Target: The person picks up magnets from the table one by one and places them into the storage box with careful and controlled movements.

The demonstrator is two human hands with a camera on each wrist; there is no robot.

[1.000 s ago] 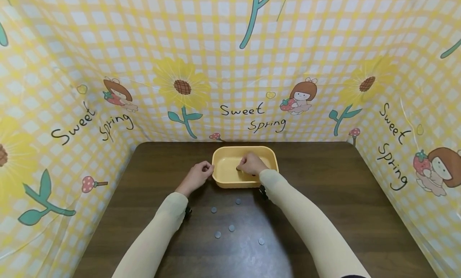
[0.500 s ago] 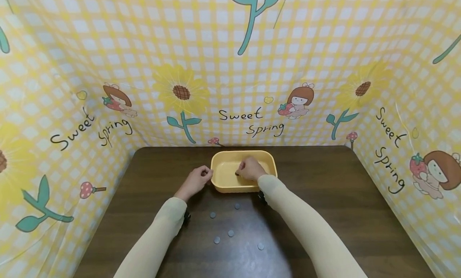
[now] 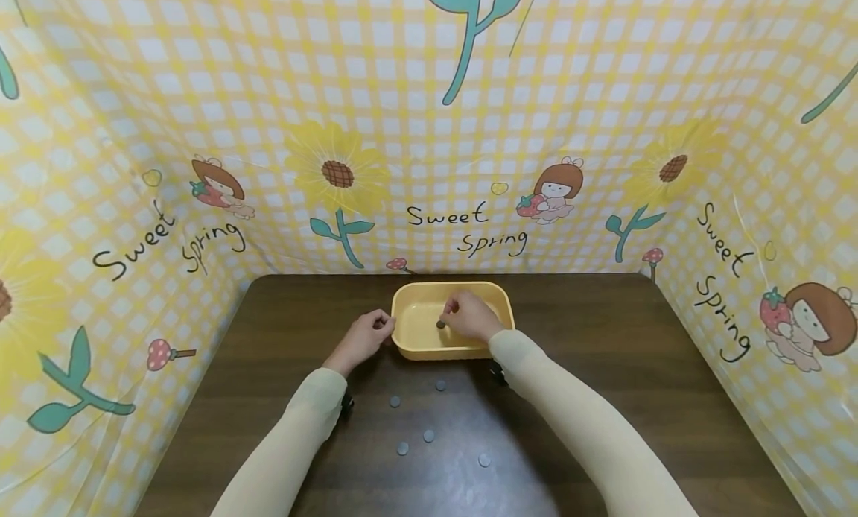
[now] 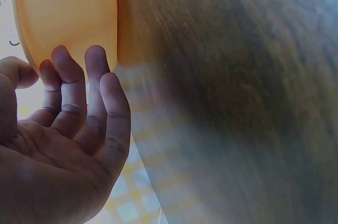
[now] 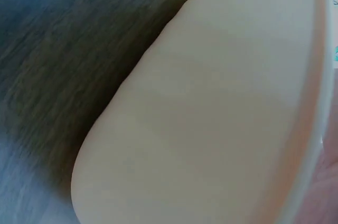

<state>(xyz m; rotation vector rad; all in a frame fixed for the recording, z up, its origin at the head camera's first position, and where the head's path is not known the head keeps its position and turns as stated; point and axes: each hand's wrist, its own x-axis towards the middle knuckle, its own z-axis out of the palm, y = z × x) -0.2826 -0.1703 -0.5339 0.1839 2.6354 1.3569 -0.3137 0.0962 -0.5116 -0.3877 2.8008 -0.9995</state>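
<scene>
Pinching a small dark disc [image 3: 440,325] between thumb and fingertips, my right hand [image 3: 472,316] reaches down inside the yellow tray [image 3: 429,351], a little left of its middle; whether the disc touches the tray's floor I cannot tell. Only the head view shows that grip — the right wrist view is filled by the tray's outer wall, with a blurred pinkish patch beyond the rim. My left hand [image 3: 365,334] is at the tray's left end and looks closed from above, yet the left wrist view shows the palm and loosely bent, slightly spread fingers, grasping nothing; contact with the wall is unclear. From the head view alone I also see five grey discs [image 3: 428,436] scattered on the near side of the tray, across the dark table [image 3: 348,465]. Compared with half a second ago, more of the pinched disc shows beneath my fingertips and my right sleeve [image 3: 576,413] has shifted slightly right — the tray and grey discs keep their arrangement.
</scene>
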